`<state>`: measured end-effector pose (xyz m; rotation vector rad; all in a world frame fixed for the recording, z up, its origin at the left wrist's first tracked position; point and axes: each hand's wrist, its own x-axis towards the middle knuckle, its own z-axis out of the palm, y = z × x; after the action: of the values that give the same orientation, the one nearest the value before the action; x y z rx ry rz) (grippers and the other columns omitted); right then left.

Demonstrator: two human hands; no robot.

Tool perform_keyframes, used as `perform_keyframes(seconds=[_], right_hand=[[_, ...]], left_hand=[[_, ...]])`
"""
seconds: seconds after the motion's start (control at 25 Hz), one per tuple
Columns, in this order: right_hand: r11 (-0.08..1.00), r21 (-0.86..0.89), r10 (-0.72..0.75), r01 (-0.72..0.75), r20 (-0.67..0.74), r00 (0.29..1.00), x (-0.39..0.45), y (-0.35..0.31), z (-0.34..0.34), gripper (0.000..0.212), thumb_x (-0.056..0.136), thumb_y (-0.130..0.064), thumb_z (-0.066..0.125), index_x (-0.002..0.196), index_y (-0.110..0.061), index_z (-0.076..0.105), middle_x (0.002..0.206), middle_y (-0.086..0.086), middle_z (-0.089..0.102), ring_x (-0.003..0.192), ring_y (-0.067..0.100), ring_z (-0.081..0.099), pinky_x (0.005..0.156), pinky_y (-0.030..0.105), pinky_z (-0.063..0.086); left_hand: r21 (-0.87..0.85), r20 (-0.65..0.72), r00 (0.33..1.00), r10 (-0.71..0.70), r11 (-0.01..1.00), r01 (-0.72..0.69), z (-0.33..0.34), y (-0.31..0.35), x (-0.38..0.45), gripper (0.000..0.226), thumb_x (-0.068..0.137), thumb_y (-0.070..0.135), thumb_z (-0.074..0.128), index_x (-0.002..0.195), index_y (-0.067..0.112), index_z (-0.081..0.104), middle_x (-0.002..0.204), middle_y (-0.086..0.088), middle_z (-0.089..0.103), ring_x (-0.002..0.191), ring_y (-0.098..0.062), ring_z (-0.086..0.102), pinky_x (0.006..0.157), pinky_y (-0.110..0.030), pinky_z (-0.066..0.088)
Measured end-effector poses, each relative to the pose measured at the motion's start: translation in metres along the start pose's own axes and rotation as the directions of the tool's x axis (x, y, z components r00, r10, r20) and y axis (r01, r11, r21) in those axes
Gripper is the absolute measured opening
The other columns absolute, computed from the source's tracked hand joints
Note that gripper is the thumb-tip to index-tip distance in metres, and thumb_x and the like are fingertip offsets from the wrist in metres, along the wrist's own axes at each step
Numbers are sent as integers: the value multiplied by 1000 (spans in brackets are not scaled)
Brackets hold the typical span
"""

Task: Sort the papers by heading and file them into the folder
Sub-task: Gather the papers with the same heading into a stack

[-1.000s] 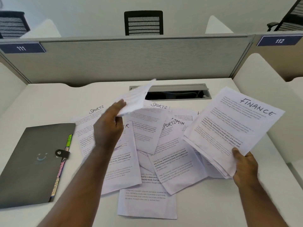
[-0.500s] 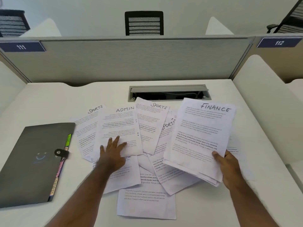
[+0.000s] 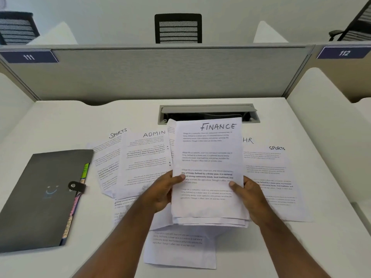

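Both hands grip FINANCE stack — ADMIN sheet beside.

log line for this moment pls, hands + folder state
step: sorting | left hand: holds FINANCE stack | right hand: holds same stack | folder: closed, left on desk | loose sheets: SPORTS, ADMIN, HR

One head-worn camera looks forward and down, close over the desk, facing the partition.

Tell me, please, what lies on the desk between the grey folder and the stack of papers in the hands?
In the head view, two loose sheets lie there: a SPORTS sheet nearest the folder, then an ADMIN sheet overlapping it, beside the stack.
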<state>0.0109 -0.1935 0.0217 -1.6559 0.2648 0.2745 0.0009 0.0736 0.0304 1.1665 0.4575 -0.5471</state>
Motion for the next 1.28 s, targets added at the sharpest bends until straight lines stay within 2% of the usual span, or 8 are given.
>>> perform_keyframes(seconds=[0.16,0.24,0.32,0.44,0.68,0.76,1.0,1.28], right_hand=[[998,31,59,-58,-28,998,1,-2,3,19,99,-31,53,106,-26,69,111,-5,71,99,13,67,88,35,55],[936,-336,63,-106,-136,989,3,11,-6,45,92,-54,50,124,-24,61,128,4,63,116,26,60,95,41,47],[614,-768,101,-182,-152,983,-3,30,-11,82,80,-69,57,147,-26,36,155,6,35,138,29,39,106,46,37],[363,-916,150,-172,-125,981,-20,53,-3,114,71,-80,55,155,-28,-1,165,5,-6,150,29,10,110,51,31],[248,-945,-13,-215,-225,974,-26,59,-2,106,74,-75,56,154,-23,10,152,2,31,134,23,37,97,40,43],[269,-938,-14,-221,-233,972,-21,53,-6,98,77,-67,62,153,-24,16,142,2,42,124,22,47,94,39,44],[613,-756,45,-230,-257,965,-7,50,-33,39,89,-30,60,127,-28,57,125,-1,64,111,27,60,93,38,44],[695,-639,15,-329,-445,895,15,34,-94,32,95,-31,52,120,-15,63,123,16,64,111,39,58,95,46,46]], left_hand=[[20,-81,996,42,999,-40,-5,-1,5,36,92,2,61,127,7,61,124,-15,68,112,-33,66,101,-52,49],[20,-176,980,91,996,-89,-16,4,8,35,92,0,60,126,6,61,122,-16,69,110,-34,66,100,-52,49],[1,-290,944,158,986,-165,-28,12,8,35,91,-2,60,125,8,62,118,-14,71,107,-33,67,97,-51,51],[-42,-465,850,249,953,-301,-40,24,7,34,90,-4,58,121,9,64,114,-10,72,103,-30,68,94,-47,52],[-125,-573,775,268,905,-406,-49,35,5,38,90,-6,57,122,14,63,113,-5,71,103,-25,67,79,-36,53],[-126,-574,776,261,908,-399,-48,35,5,37,90,-5,58,120,15,64,111,-4,72,103,-26,67,80,-37,53],[-126,-572,777,263,908,-400,-52,36,2,39,89,-5,59,124,12,64,112,-4,73,105,-27,67,84,-40,54],[-151,-579,768,275,889,-432,-56,37,-5,38,88,-9,58,118,14,65,106,-2,73,99,-23,68,82,-37,54]])
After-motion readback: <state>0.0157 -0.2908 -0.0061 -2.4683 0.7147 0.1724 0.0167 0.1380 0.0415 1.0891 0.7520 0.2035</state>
